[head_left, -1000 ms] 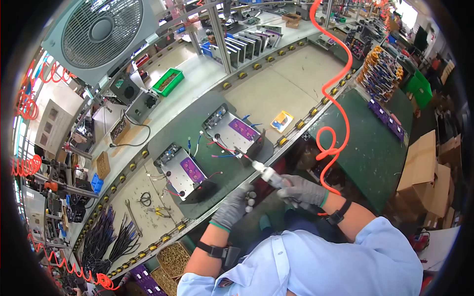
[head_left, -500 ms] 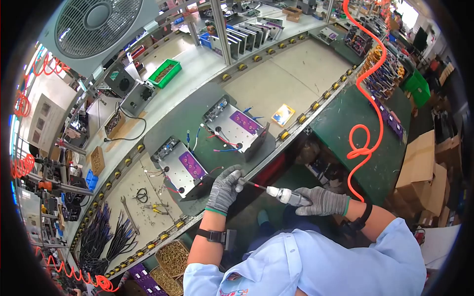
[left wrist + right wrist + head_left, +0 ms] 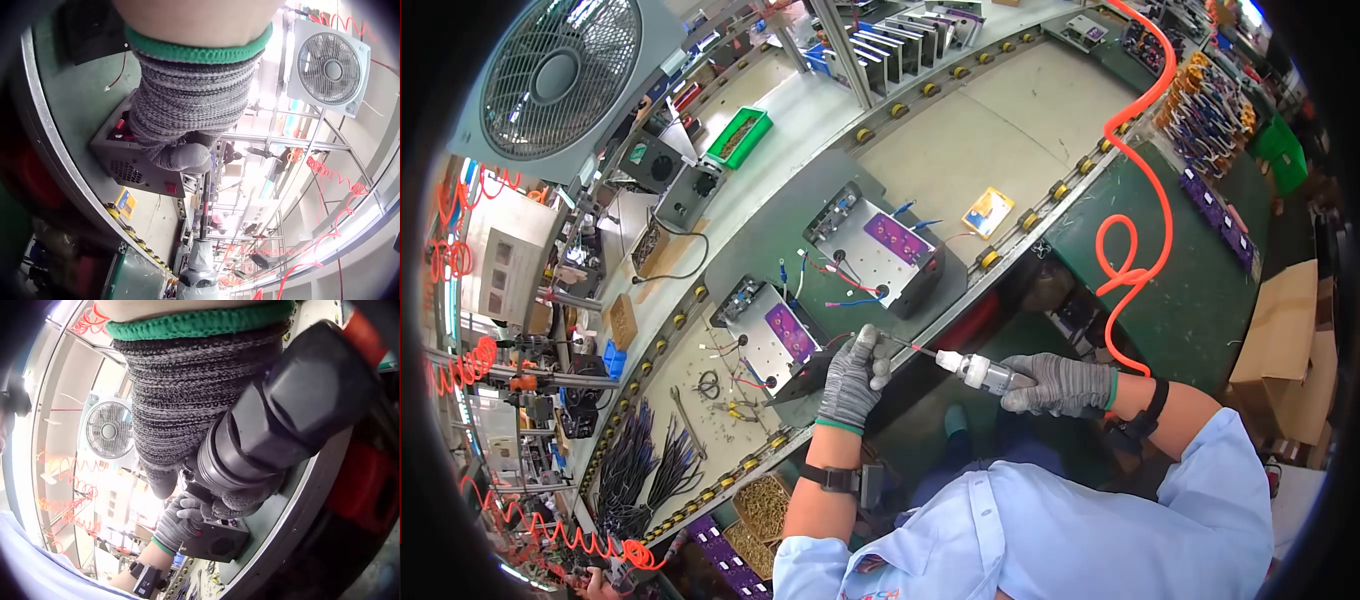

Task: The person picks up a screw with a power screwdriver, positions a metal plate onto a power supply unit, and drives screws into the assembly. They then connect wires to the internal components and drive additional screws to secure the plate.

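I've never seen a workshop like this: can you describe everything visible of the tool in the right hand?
The tool looks like a power screwdriver: whitish front, greyish body, and a long thin shaft with a red mark. The right wrist view shows a faceted black fitting at its rear. The right hand grips the body in mid-air, pointing the shaft toward the left hand; whether those fingers touch its tip is unclear.

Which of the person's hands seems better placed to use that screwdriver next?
Probably the right hand: it grips the screwdriver, whose bit points toward the left hand. Whether the left holds anything at the tip is unclear.
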A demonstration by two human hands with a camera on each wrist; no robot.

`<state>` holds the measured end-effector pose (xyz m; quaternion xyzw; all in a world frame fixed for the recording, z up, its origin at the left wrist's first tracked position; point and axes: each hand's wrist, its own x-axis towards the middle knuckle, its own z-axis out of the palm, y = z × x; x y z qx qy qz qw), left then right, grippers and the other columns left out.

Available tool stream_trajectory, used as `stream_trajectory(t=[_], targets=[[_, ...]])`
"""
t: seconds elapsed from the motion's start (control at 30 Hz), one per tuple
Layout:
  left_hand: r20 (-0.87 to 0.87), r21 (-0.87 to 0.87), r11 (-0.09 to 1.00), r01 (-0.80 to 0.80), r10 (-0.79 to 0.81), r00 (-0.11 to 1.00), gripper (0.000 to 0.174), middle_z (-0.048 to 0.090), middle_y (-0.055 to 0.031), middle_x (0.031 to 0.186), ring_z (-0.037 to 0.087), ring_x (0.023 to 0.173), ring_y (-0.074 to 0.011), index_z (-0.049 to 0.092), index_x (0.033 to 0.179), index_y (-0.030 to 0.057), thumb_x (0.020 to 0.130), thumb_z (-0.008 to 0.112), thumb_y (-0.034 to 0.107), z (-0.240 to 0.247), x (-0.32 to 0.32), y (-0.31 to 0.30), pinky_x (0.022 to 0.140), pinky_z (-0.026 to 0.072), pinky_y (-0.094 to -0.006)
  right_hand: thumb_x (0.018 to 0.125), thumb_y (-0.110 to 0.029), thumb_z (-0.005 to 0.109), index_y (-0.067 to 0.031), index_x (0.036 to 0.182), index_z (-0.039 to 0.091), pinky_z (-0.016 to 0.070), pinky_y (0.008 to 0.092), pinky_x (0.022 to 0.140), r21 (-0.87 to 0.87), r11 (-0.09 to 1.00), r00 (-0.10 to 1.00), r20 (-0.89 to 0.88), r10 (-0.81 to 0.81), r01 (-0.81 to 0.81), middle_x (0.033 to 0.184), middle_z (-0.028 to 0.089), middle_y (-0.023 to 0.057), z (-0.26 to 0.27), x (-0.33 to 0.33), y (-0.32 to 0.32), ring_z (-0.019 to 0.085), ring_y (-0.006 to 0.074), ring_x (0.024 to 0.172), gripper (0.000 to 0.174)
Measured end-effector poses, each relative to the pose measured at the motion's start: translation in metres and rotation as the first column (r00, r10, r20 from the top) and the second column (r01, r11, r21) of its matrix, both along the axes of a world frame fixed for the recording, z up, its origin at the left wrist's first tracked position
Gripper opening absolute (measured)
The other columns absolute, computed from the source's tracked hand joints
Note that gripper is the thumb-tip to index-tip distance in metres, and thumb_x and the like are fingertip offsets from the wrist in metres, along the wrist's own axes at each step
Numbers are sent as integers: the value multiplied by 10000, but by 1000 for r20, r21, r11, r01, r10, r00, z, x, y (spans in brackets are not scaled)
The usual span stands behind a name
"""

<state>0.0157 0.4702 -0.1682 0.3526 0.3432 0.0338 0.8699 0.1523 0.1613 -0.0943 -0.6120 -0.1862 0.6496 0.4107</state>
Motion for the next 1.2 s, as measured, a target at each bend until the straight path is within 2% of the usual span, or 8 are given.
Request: stream_trajectory(t=[0.57, 0.67, 0.73, 0.77, 0.87, 0.93, 1.1, 1.2], targets=[[-36, -151, 982, -111, 107, 994, 285, 631, -22, 683, 531, 465, -121, 623, 1044, 22, 1037, 616, 307, 9, 28, -27, 350, 378, -231, 857, -476, 777, -63, 1295, 547, 441, 234, 510, 117, 991, 975, -219, -32, 59, 833, 591, 0, -31, 21, -18, 551, 63, 643, 644], [-44, 12, 996, -85, 86, 995, 277, 622, -26, 689, 525, 465, -115, 630, 1022, 17, 1032, 630, 293, 19, 27, -28, 362, 378, -236, 864, -474, 766, -57, 1279, 544, 463, 235, 510, 87, 995, 974, -225, -26, 47, 824, 597, 1, -32, 20, -16, 573, 62, 651, 629], [-72, 422, 902, 95, -71, 995, 292, 604, -21, 682, 528, 470, -101, 639, 996, 6, 1017, 656, 296, 28, 28, -29, 377, 378, -237, 865, -473, 761, -56, 1277, 546, 474, 234, 511, 95, 992, 919, -394, -33, 77, 819, 608, 9, -35, 18, -19, 590, 67, 654, 624], [-71, 417, 904, 96, -72, 995, 292, 604, -21, 682, 528, 470, -101, 639, 996, 6, 1017, 656, 296, 29, 27, -28, 377, 378, -237, 865, -473, 761, -56, 1277, 546, 474, 234, 511, 91, 993, 918, -394, -36, 77, 819, 608, 9, -33, 15, -18, 590, 67, 654, 624], [-210, 492, 837, 239, -152, 966, 326, 594, -15, 681, 532, 475, -92, 649, 993, -12, 1005, 675, 312, 29, 25, -20, 388, 376, -233, 861, -500, 763, -40, 1321, 537, 470, 231, 505, 78, 993, 948, -311, -64, 93, 833, 608, 36, -36, 1, -16, 568, 79, 643, 689], [-294, 439, 832, 338, -223, 929, 391, 596, -26, 658, 514, 465, -84, 667, 994, -4, 1002, 670, 386, 15, 24, -13, 396, 366, -222, 870, -511, 747, -46, 1341, 538, 466, 255, 536, 216, 976, 952, 302, -43, -25, 833, 597, 30, -62, -12, -15, 550, 81, 646, 694], [-423, 342, 907, 246, -86, 902, 593, 530, 23, 671, 494, 484, -71, 684, 992, 34, 954, 625, 623, -28, 28, 20, 414, 371, -228, 884, -501, 711, -42, 1285, 555, 502, 312, 646, 43, 988, 977, 150, -151, 147, 890, 622, 42, -68, -31, -2, 594, 129, 712, 630], [-377, 508, 820, 262, -62, 924, 530, 537, 28, 674, 486, 474, -71, 654, 977, 82, 946, 641, 611, -59, 46, 36, 395, 363, -232, 891, -507, 697, -48, 1278, 558, 495, 297, 640, 12, 969, 968, 36, -248, 248, 879, 601, 30, -96, -45, 10, 561, 112, 693, 616]])
